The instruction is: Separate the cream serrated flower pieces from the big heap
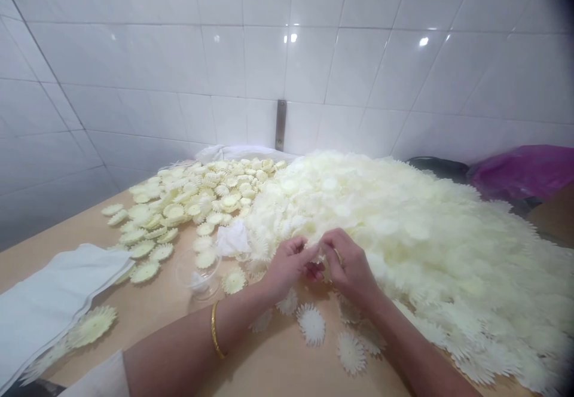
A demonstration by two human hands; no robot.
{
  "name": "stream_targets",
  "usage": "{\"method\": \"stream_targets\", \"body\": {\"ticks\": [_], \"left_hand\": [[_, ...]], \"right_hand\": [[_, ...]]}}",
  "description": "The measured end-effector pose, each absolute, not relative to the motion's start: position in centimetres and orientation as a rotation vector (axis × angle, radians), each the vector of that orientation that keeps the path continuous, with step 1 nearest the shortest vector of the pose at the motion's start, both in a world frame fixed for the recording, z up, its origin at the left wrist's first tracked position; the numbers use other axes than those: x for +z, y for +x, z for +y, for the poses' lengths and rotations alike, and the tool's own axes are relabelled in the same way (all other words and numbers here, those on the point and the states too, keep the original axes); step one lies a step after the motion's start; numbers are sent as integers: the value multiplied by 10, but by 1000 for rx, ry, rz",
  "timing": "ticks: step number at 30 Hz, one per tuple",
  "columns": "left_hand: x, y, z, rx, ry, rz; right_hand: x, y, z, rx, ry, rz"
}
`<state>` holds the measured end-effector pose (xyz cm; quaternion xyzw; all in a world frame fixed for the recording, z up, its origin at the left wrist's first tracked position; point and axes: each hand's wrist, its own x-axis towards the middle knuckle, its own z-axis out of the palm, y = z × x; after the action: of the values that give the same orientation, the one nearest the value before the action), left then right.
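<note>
Tabletop, light tan and smooth, in front; a few loose white flower-cut discs lie scattered on it between the forearms. Yellow-gold bangle on left wrist, white sleeve behind it. Left of that, a folded white cloth-like sheet covers part of a pale-yellow toothed disc. Next, left hand and right hand, close together, fingertips pinched on a small whitish piece between them (probably another thin flower-cut disc, mostly hidden by fingers). Both grips narrow, just in front of the heap. Left of the hands: clear round shallow dish with a white lump in it, then a crumpled white tissue. Farther, pale-yellow toothed discs in thicker stacks spread to the left; big heap of thin creamy-white discs fills the right. Behind: magenta plastic bag far right, glossy white tiled wall, narrow metal strip upright on it.
</note>
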<state>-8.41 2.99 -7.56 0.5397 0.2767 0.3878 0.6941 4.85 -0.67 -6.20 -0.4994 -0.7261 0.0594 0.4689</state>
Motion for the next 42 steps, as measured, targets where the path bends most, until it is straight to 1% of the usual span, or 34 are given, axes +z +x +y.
{"method": "stream_targets", "body": {"ticks": [5, 8, 14, 19, 26, 31, 34, 37, 42], "left_hand": [[-79, -84, 32, 821, 1118, 566], [-79, -84, 32, 807, 1128, 599], [-79, -84, 31, 858, 1193, 687], [-78, -83, 30, 960, 1235, 702], [-77, -83, 30, 882, 1227, 663], [-75, -85, 31, 796, 1252, 577], [-73, -86, 31, 730, 1240, 543], [-68, -85, 28, 668, 1177, 506], [-64, -84, 24, 650, 1065, 505]], "right_hand": [[-59, 52, -7, 509, -1298, -1591], [-59, 54, -5, 659, -1267, -1520], [-58, 49, -5, 782, -1206, -1506], [-55, 41, -11, 993, -1114, -1546], [-55, 42, -9, 1160, -951, -1463], [-56, 46, -7, 1156, -971, -1473], [-61, 45, -5, 1014, -1076, -1446], [-66, 47, 0, 813, -1203, -1266], [-64, 64, 9, 808, -1151, -845]]}}
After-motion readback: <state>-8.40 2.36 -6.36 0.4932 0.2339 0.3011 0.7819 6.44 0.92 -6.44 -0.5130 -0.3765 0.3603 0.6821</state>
